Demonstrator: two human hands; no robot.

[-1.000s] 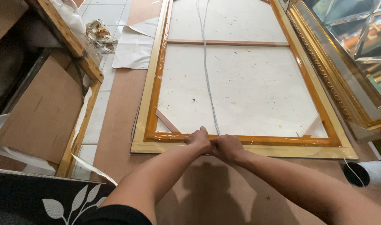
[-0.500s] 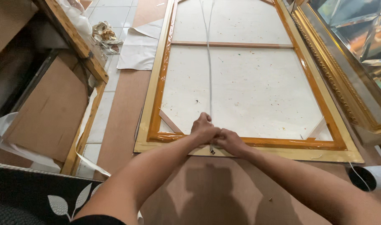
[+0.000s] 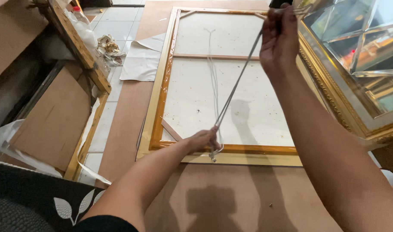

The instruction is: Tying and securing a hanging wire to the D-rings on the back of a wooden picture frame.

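A large gold-edged picture frame point(image 3: 162, 90) lies face down on a brown board, its pale backing crossed by a wooden bar. My left hand point(image 3: 203, 139) pinches a thin white cord point(image 3: 237, 83) at the frame's near rail, beside a small metal ring fitting point(image 3: 213, 155). My right hand point(image 3: 280, 41) is raised high at the upper right and grips the same cord, which runs taut and slanted between the two hands. A slack length of cord point(image 3: 213, 73) lies along the backing toward the frame's far end.
An ornate gold frame with mirror panels point(image 3: 360, 73) leans at the right. Cardboard sheets and a wooden frame point(image 3: 72, 38) stand at the left over a tiled floor. A white cloth point(image 3: 138, 60) and crumpled paper lie beside the frame. A dark leaf-patterned mat point(image 3: 37, 202) is at lower left.
Both hands were together at the near rail of the frame. My right hand has since lifted up and away to the upper right, drawing the cord taut; my left hand stays at the rail.
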